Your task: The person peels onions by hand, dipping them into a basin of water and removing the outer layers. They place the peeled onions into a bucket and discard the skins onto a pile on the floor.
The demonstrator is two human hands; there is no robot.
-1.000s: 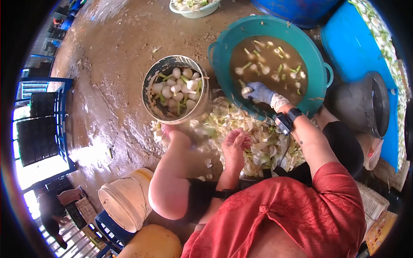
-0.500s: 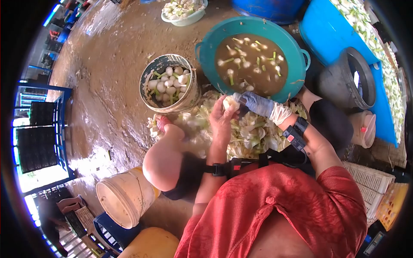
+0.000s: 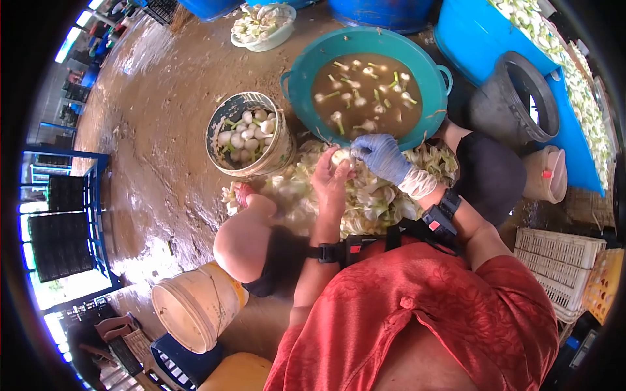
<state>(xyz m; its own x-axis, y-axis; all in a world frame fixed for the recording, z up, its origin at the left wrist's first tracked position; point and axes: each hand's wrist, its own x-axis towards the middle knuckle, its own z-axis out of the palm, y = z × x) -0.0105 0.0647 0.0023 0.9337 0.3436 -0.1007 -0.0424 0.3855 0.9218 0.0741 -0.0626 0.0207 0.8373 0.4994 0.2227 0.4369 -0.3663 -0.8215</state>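
Note:
My left hand (image 3: 331, 177), bare, is wrapped round a whitish bulb (image 3: 341, 157) just below the green basin's near rim. Against the bulb's right side, my right hand (image 3: 383, 156) wears a bluish glove with its fingers bent together; what they pinch, if anything, is too small to name. The green basin (image 3: 303, 72) holds brown water with several stemmed bulbs floating. Left of it stands a bucket (image 3: 282, 146) of white bulbs with short green stems. Beneath my hands lies a pile of pale peeled leaves (image 3: 385, 202).
A white bowl of peelings (image 3: 264, 42) stands at the top. To the right are a blue container (image 3: 456, 39), a black tub (image 3: 489, 107), a pale bucket (image 3: 538, 176) and a white crate (image 3: 554, 267). An empty tilted bucket (image 3: 208, 300) is at lower left.
The view has shifted a little, so the basin and buckets sit further left. My right hand has turned, its bent fingers now at the bulb's right side. My left hand still holds the bulb.

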